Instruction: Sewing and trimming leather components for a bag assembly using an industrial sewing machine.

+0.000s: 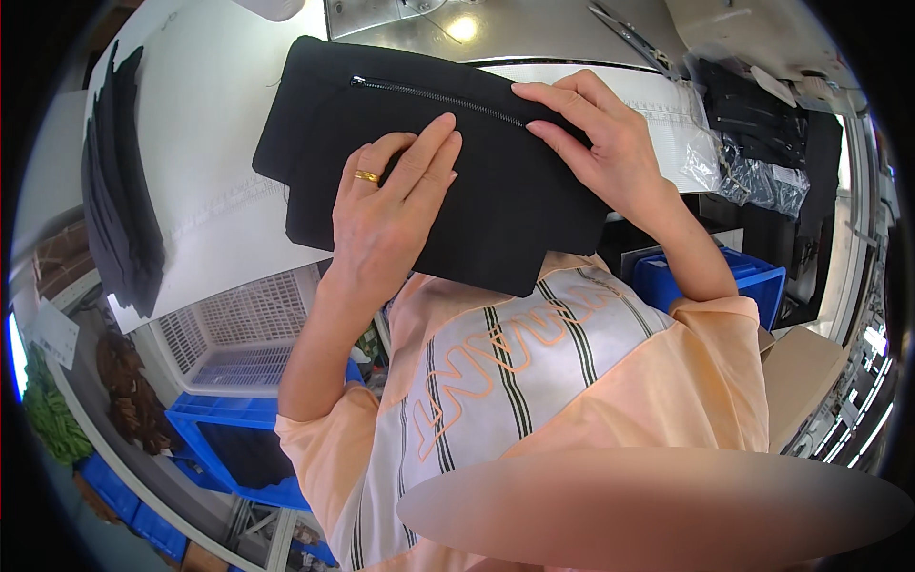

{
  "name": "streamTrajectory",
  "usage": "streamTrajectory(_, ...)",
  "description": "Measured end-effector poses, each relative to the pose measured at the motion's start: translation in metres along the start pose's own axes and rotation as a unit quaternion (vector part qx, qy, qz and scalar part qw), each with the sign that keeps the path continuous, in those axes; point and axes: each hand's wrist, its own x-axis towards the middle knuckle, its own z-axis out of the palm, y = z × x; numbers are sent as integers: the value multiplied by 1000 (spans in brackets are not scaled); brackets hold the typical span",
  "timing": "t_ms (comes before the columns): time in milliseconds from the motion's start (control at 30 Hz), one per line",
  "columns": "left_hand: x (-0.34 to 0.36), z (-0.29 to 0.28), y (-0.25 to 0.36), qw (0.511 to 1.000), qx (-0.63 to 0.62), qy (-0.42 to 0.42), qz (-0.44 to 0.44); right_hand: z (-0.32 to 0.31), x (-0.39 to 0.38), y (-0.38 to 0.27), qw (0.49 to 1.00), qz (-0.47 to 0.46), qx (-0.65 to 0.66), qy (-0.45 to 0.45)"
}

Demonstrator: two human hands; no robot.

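A black fabric piece [381, 219] with a stepped outline lies across the front edge of the white worktable and overhangs it. A dark metal zipper [438, 96] runs along its upper part, with the pull at the left end. My left hand [391, 195] rests flat on the cloth below the zipper, fingers stretched out, a gold ring on one. At the zipper's right end is my right hand [600, 143], its thumb and forefinger apart and touching the cloth on either side of the zipper line. Part of the fabric's right side is hidden beneath it.
Dark cloth pieces [122, 191] are stacked on the table's left. Scissors [629, 36] lie on the metal plate at the back. Black pieces in clear plastic [762, 181] sit at right. Below are a white crate [233, 324] and blue bins [229, 410].
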Motion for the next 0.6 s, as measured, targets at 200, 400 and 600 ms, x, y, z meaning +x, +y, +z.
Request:
streamTrajectory(200, 2, -3, 0, 999, 26, -29, 27, -4, 4, -6, 1000, -12, -23, -15)
streamTrajectory(400, 2, -7, -1, 994, 49, -84, 58, -3, 6, -7, 999, 12, -11, -48)
streamTrajectory(600, 8, -4, -6, 998, 23, -53, 34, -6, 25, -3, 994, 68, -8, -91)
